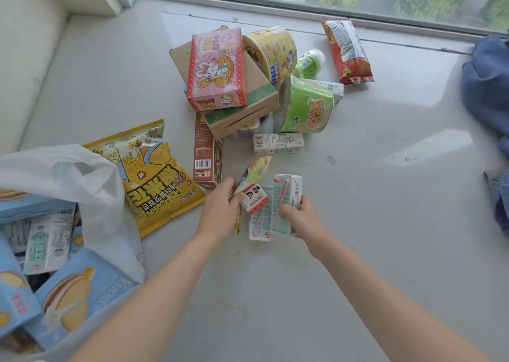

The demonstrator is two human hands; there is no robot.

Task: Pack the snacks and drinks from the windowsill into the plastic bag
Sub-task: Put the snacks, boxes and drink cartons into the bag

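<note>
My left hand (219, 210) grips a small snack packet (254, 178) with a red-and-white label near the middle of the windowsill (385, 224). My right hand (300, 217) holds a pale green drink carton (286, 204), and a second carton (260, 222) lies against it. The white plastic bag (91, 185) sits open at the lower left, holding blue snack boxes (74, 298) and a carton. A yellow popcorn bag (154, 179) lies beside the bag.
Behind my hands is a pile: a pink box (216, 69), cardboard box (248, 105), brown box (205, 152), yellow cup (272, 50), green noodle cup (305, 105), green bottle (311, 62), another carton (278, 143). A red packet (347, 50) lies by the window. Blue cloth (487, 83) is at right.
</note>
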